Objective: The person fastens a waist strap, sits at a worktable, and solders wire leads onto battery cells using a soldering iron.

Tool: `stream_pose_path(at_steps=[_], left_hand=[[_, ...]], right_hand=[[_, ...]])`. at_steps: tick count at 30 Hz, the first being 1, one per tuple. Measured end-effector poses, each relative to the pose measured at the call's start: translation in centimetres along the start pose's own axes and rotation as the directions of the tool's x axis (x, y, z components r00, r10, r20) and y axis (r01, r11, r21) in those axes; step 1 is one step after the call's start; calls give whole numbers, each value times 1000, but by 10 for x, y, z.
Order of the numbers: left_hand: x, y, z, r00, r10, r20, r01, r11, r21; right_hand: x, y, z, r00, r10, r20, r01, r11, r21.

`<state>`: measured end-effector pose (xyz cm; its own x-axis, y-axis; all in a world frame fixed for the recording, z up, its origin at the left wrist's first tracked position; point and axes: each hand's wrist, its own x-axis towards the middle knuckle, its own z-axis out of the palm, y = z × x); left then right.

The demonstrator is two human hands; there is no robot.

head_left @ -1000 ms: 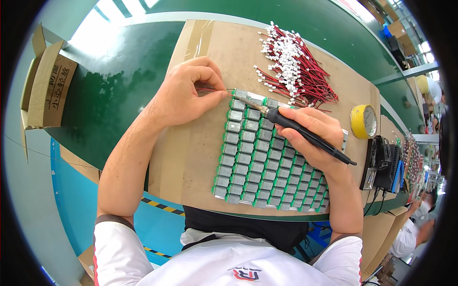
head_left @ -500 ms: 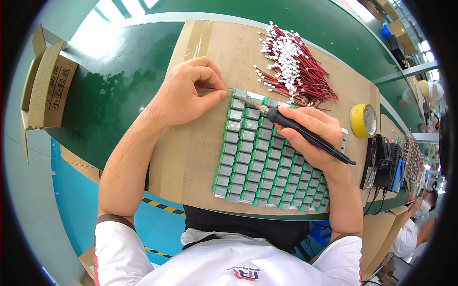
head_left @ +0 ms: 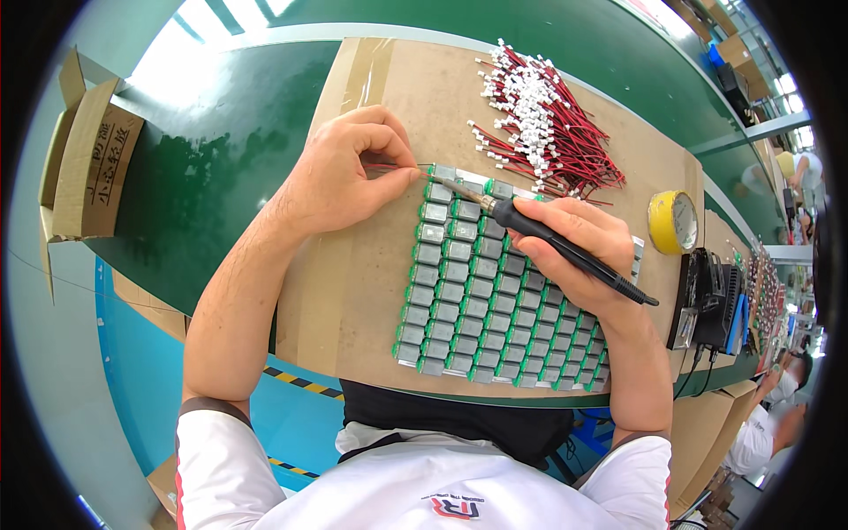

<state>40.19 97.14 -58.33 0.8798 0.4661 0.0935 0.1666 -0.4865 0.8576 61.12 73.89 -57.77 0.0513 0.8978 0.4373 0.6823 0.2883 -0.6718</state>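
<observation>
Between the thumb and forefinger of my left hand [head_left: 353, 168] is a thin red and black wire lead [head_left: 382, 165], its end at the top left corner of the array. My right hand [head_left: 579, 243] is wrapped round a black-handled soldering iron [head_left: 565, 246]. The iron's tip meets or nearly meets the wire's end at the corner piece; contact is too small to make out. Rows of small grey blocks with green circuit-board edges [head_left: 455, 271] fill a white-edged panel lying under and below my right hand.
Behind the panel lies a heap of red and black leads with white connectors [head_left: 552, 124]. A yellow tape roll [head_left: 673, 223] and black equipment [head_left: 714, 300] stand at right. Brown cardboard [head_left: 331, 291] covers the green table [head_left: 212, 177]; an open carton [head_left: 95, 159] sits far left. People work at far right.
Almost nothing differs. Both hands, the wire lead and the soldering iron keep their places at the panel's top left corner.
</observation>
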Motion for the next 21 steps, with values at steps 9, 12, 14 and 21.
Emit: stream_pose_path(at_steps=[9, 12, 14, 21], left_hand=[[1, 1, 0, 1000, 8, 0, -8, 1000, 13], [0, 1, -1, 1000, 2, -1, -2, 1000, 20], [1, 1, 0, 1000, 4, -2, -4, 1000, 15], [0, 1, 2, 1000, 26, -15, -26, 1000, 6]], right_hand=[[-4, 3, -2, 1000, -5, -10, 5, 1000, 22], [-3, 0, -3, 1000, 28, -10, -28, 999, 38], [-3, -2, -5, 999, 50, -5, -50, 998, 32], [-5, 0, -13, 994, 69, -83, -60, 992, 110]])
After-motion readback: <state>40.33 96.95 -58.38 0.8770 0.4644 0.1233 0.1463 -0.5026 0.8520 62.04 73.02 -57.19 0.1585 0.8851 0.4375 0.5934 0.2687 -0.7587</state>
